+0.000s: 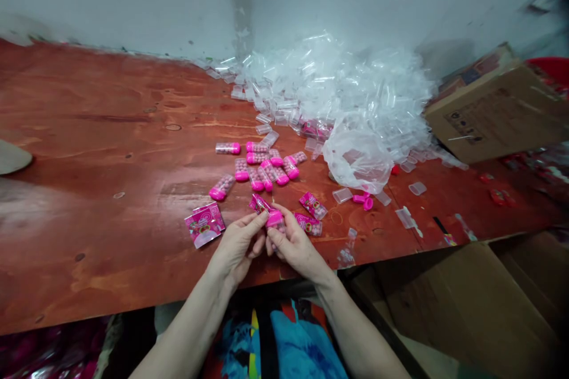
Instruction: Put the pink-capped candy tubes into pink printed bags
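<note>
My right hand [297,246] is wrapped round a small clear candy tube [275,222] with a pink cap. My left hand [240,243] is closed, its thumb and fingertips pinching at the left side of the same tube. Just beyond my left fingertips is a pink printed packet [258,203]; whether they touch it I cannot tell. Several capped tubes filled with pink candies [256,158] lie behind my hands. To the left rests a small stack of pink printed packets [204,226], and to the right another pink packet [313,205] lies beside a tube.
A large heap of clear empty tubes [338,83] lies against the wall, with a crumpled plastic bag [358,154] in front. Pink caps [364,200] lie near it. A cardboard box [498,106] stands at right on the red wooden table [111,189]. More cardboard [462,296] is below.
</note>
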### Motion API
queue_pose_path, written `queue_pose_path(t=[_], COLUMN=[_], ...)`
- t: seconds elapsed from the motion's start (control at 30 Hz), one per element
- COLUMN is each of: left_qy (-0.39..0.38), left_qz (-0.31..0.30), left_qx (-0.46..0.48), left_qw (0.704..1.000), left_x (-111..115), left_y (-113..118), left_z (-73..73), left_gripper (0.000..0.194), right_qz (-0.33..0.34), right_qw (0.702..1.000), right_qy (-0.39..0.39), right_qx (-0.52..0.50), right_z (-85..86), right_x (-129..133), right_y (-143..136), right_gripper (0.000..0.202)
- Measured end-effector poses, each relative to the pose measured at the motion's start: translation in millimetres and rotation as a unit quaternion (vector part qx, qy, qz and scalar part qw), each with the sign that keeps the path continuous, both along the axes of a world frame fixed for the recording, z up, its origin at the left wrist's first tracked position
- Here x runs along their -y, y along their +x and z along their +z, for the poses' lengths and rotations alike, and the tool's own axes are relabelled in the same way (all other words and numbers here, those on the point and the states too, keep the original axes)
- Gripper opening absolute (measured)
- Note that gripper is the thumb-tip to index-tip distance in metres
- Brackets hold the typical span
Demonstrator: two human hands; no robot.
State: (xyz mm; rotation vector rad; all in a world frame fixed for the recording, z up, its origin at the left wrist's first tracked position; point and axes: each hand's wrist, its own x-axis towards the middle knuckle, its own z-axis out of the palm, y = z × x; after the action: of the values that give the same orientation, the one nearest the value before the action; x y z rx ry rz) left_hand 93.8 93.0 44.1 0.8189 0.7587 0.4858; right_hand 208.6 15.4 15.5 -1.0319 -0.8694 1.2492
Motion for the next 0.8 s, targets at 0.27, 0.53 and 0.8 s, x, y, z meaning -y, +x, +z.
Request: queue_pose_path(t=[0.27,0.53,0.8], left_qy=[0.002,-0.005,-0.001], left_qz=[-0.034,-0.042,-0.104], left_qx=[-0.009,0.025,0.052], left_qw=[0.999,0.999,0.993], left_x=[9.2,6.4,10.3], left_y=[1.2,-1.8,-3.9], left_z=[3.2,-3.2,-2.6], left_gripper=[0.038,0.036,0.04], right_qz=[0.053,0.019,-0.001], right_qw=[0.994,1.0,1.0], right_qy=[-0.012,-0.023,0.002], right_qx=[0.096,0.009,-0.009], right_z=[10.5,1.2,2.2], right_x=[5.7,5.2,16.8], right_y=[17.3,8.3,5.6], right_gripper=[0.062,0.069,0.054])
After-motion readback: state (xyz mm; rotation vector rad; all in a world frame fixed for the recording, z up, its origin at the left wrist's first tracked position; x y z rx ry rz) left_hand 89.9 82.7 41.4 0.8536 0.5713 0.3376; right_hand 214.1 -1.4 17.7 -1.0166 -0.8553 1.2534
